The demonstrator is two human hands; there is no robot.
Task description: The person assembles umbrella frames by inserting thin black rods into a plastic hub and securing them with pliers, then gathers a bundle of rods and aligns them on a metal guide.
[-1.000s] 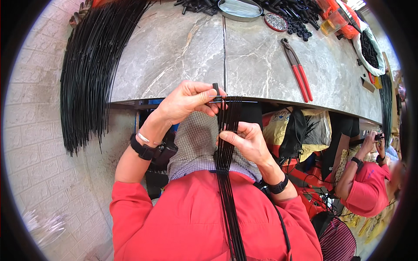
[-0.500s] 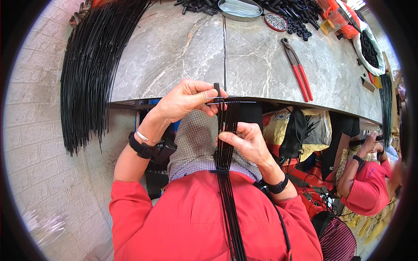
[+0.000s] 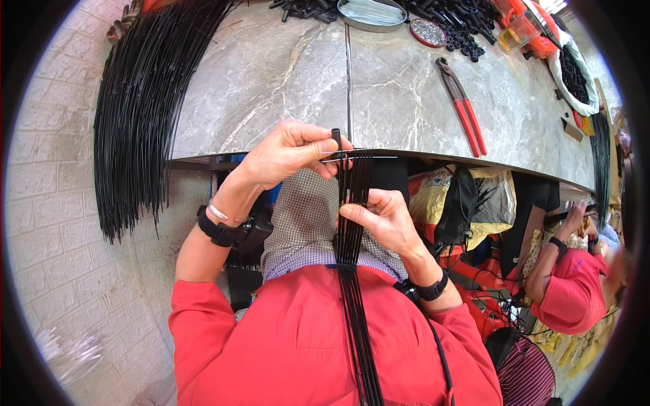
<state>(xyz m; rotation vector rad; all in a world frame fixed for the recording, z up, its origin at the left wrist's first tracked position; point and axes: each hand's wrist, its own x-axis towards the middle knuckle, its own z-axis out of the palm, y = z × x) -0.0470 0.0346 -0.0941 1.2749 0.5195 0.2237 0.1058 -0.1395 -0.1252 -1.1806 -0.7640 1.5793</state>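
A bundle of long, thin black rods (image 3: 357, 318) runs from just below the table edge down over my red top. Across its upper end lie thin silvery wires (image 3: 382, 157). My left hand (image 3: 291, 155) is closed at that end, thumb and fingers pinching a short black tube (image 3: 336, 137) that stands upright, with the wires at its fingertips. Lower down, my right hand (image 3: 380, 218) grips the rods between thumb and curled fingers. How the wires meet the rods is too fine to make out.
Red-handled pincers (image 3: 464, 111) lie on the grey marbled table (image 3: 271, 81). Behind are an oval tin of wires (image 3: 372, 12), a red dish of small metal bits (image 3: 428, 32) and loose black parts. Black rods (image 3: 145, 122) hang off the left side. A co-worker (image 3: 572, 287) sits at right.
My hands, the tube and the rods stay almost exactly in place. At the right, the co-worker's hands have shifted slightly.
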